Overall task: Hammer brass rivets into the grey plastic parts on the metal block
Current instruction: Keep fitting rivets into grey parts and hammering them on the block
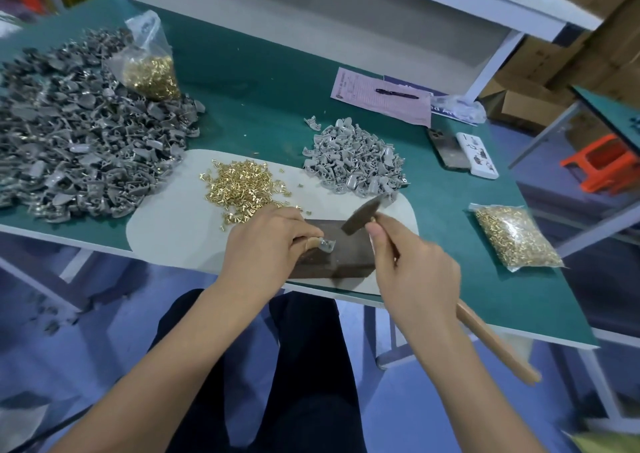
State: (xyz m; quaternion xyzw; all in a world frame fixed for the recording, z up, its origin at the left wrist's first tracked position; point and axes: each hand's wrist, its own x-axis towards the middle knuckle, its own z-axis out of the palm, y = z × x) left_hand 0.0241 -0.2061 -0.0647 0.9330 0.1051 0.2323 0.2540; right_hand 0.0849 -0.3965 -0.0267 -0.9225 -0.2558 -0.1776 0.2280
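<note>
A dark metal block (349, 255) lies on a pale mat (173, 231) at the table's near edge. My left hand (263, 244) pinches a small grey plastic part (327, 245) down on the block's top. My right hand (412, 265) grips the wooden handle of a hammer (362, 215); its dark head hangs tilted just above and right of the part. Loose brass rivets (242, 186) lie heaped on the mat behind my left hand.
A big heap of grey parts (76, 130) fills the left of the green table (263, 82); a smaller heap (353, 158) sits behind the block. Bags of rivets lie at back left (149, 68) and near right (516, 238). Papers with a pen (384, 96) and two phones (464, 151) lie at the back right.
</note>
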